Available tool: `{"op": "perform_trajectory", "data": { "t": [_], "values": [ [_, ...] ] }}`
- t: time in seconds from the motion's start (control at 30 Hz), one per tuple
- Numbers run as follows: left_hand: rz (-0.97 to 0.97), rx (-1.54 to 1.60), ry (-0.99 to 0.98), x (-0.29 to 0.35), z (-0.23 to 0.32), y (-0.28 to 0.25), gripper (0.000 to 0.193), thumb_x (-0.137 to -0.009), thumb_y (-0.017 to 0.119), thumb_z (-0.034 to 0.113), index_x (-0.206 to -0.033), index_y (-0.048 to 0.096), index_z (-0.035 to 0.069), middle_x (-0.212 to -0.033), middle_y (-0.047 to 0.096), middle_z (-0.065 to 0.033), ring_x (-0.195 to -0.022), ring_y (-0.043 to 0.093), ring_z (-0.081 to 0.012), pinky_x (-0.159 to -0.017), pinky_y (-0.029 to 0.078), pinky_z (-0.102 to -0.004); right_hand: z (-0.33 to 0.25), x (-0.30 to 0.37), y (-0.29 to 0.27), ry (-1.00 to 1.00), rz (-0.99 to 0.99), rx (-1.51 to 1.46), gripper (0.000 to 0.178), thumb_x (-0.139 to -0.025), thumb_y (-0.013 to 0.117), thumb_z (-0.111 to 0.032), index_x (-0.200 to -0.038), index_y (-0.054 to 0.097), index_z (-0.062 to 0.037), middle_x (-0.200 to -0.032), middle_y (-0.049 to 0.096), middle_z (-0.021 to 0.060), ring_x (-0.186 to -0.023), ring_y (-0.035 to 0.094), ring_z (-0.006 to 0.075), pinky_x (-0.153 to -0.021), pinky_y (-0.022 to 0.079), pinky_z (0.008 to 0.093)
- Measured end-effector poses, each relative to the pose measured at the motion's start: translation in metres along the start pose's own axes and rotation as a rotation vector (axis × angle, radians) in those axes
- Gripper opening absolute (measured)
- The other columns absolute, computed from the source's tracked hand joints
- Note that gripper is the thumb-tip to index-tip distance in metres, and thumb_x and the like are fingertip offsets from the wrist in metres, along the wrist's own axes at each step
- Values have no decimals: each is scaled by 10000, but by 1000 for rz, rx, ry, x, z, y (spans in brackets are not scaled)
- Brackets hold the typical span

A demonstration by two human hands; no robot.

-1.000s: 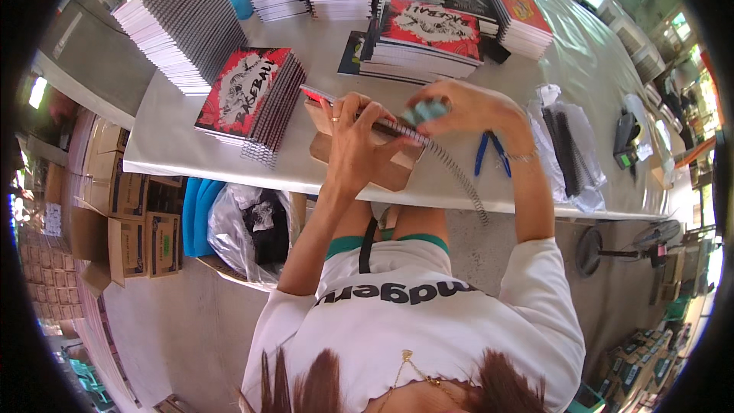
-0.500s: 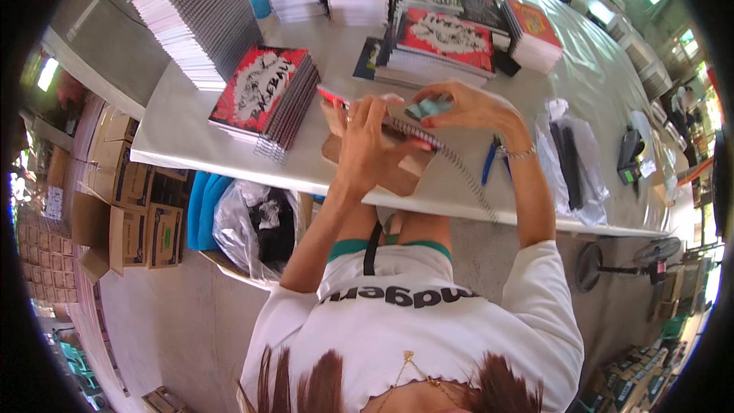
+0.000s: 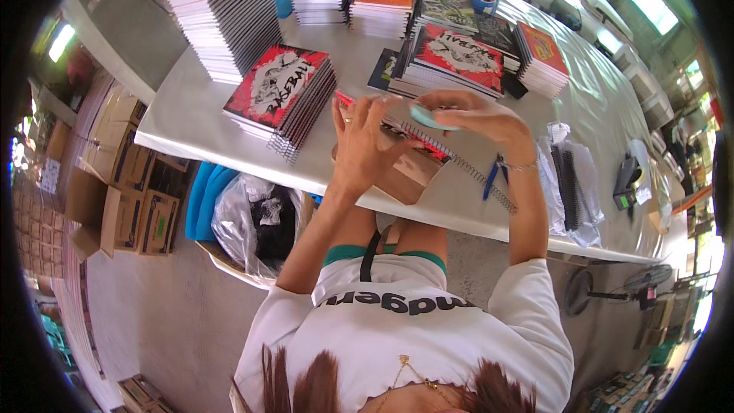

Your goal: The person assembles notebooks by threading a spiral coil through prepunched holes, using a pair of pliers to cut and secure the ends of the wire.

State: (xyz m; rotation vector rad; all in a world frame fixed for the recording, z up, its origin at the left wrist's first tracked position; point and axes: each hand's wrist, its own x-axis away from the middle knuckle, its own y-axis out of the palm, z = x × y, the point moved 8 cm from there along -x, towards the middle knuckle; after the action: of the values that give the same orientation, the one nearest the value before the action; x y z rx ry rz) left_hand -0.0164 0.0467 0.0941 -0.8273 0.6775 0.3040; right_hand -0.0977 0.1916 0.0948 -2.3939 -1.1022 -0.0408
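My left hand (image 3: 362, 144) is closed on a red-and-black notebook (image 3: 437, 151), its fingers over the cover and thumb near the bound edge. The notebook rests tilted against a brown wooden block (image 3: 405, 180) by the table's front edge. A dark spiral wire coil (image 3: 468, 168) runs along the notebook's edge, its loose tail stretching right over the table. Pinched in my right hand (image 3: 482, 116) is a smooth light-blue piece (image 3: 427, 116), curved and flat, held just above the coil. Its exact kind is unclear. Blue-handled pliers (image 3: 492, 177) lie beneath my right wrist.
Left of my hands sit a stack of red-and-black notebooks (image 3: 279, 92) and a tall spiral-bound stack (image 3: 222, 23). More notebook piles (image 3: 459, 57) stand at the back. Black coils in clear plastic (image 3: 567, 183) lie to the right. Cardboard boxes (image 3: 138, 206) and a fan (image 3: 589, 291) flank the table.
My right hand has lowered the light-blue piece closer to the coil, its fingers flatter. The coil's tail hangs less over the table edge. The whole view has shifted slightly.
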Motion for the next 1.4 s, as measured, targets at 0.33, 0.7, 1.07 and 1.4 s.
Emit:
{"op": "perform_trajectory", "data": {
  "t": [0.33,0.7,1.07,1.4],
  "values": [
    [136,-26,-31,-4,-28,-12,687,-593,879,401,-1150,585,129,-1269,411,-160,-1255,361,-351,-1045,256,-536,11,-22,-11,-13,-47,175,633,-806,707,-503,-1264,601,-80,-1120,647,93,-938,594,169,-756,504,303],
    [108,330,-66,-4,-56,7,786,-600,893,363,-1226,518,71,-1260,443,-171,-1184,375,-339,-985,377,-469,24,-41,-6,197,-187,457,559,-853,663,-462,-1271,583,-100,-1159,642,30,-986,611,117,-803,523,266],
    [126,309,-52,-6,-61,1,729,-633,883,335,-1203,536,40,-1137,522,-110,-1084,435,-288,-936,410,-402,55,-48,-12,258,-142,266,540,-891,634,-431,-1330,541,-130,-1194,592,26,-971,579,107,-728,515,250],
    [99,419,-113,-8,-67,6,724,-701,861,221,-1283,476,31,-1225,489,-120,-1109,479,-216,-950,414,-355,54,-58,-1,170,-202,111,604,-891,617,-498,-1276,536,-41,-1117,599,86,-951,579,124,-764,531,276]
  ]
}}
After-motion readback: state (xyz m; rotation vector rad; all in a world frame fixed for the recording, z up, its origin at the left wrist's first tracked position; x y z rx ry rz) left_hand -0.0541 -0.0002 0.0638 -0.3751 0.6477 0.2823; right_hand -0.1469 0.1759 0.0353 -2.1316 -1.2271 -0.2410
